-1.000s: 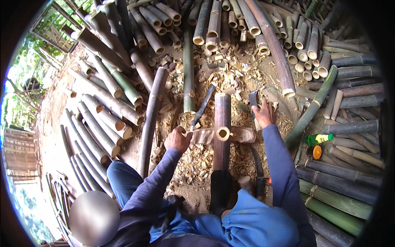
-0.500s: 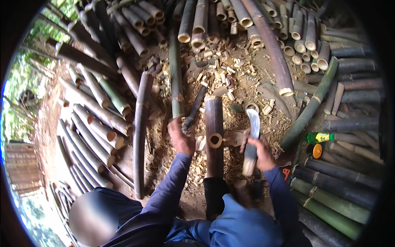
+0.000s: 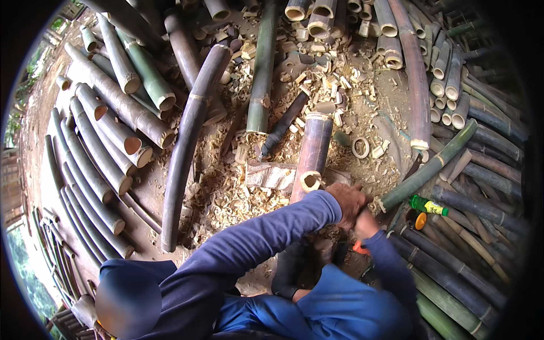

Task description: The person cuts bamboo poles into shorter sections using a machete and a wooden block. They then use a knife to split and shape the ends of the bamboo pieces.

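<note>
My left forearm crosses in front of me to the right, and my left hand (image 3: 344,199) meets my right hand (image 3: 367,224). Both look closed, blurred and partly overlapping; what they grip is hidden. Just left of them a short dark bamboo section (image 3: 316,139) lies across a pale wooden block (image 3: 271,174), with a hole cut in its upper side. My sleeve covers its near end. An orange-red object (image 3: 360,247) shows below my right hand, its kind unclear. The knife's curved blade is out of sight.
Wood chips (image 3: 221,201) litter the ground. A long dark bamboo pole (image 3: 192,136) lies left, a green pole (image 3: 263,73) ahead. Bamboo is stacked on both sides. A green bottle (image 3: 429,205) and an orange round cap-like piece (image 3: 420,221) rest at right. A dark wrapped stick (image 3: 283,127) lies beyond the block.
My left hand has moved right across the bamboo section to my right hand. The knife my right hand held is no longer visible. The view has shifted, and the bamboo section now appears tilted.
</note>
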Demonstrator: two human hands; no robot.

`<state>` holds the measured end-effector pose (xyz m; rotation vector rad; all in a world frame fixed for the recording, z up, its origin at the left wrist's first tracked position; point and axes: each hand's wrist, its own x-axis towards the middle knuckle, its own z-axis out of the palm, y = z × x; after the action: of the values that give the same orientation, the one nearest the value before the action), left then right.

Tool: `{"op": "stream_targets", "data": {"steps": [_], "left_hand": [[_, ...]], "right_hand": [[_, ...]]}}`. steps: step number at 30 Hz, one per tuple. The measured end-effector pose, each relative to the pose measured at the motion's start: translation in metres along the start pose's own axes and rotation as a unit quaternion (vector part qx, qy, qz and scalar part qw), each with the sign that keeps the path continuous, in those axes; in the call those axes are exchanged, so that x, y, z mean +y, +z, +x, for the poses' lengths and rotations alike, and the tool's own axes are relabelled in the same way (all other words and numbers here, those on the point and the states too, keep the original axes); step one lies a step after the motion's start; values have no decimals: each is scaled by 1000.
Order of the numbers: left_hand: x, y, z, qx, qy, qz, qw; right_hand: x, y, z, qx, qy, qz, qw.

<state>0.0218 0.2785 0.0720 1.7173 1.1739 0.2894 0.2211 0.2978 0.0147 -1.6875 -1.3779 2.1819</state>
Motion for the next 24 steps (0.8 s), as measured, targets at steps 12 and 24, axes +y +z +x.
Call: {"op": "stream_targets", "data": {"steps": [12,24], "left_hand": [[-3,29,-1,650,-36,-224,725],[9,48,-47,247,-40,-133,959]], "right_hand": [[-161,51,76,-101,-501,-797,322],[-61,35,-11,-120,-205,-673,701]]}}
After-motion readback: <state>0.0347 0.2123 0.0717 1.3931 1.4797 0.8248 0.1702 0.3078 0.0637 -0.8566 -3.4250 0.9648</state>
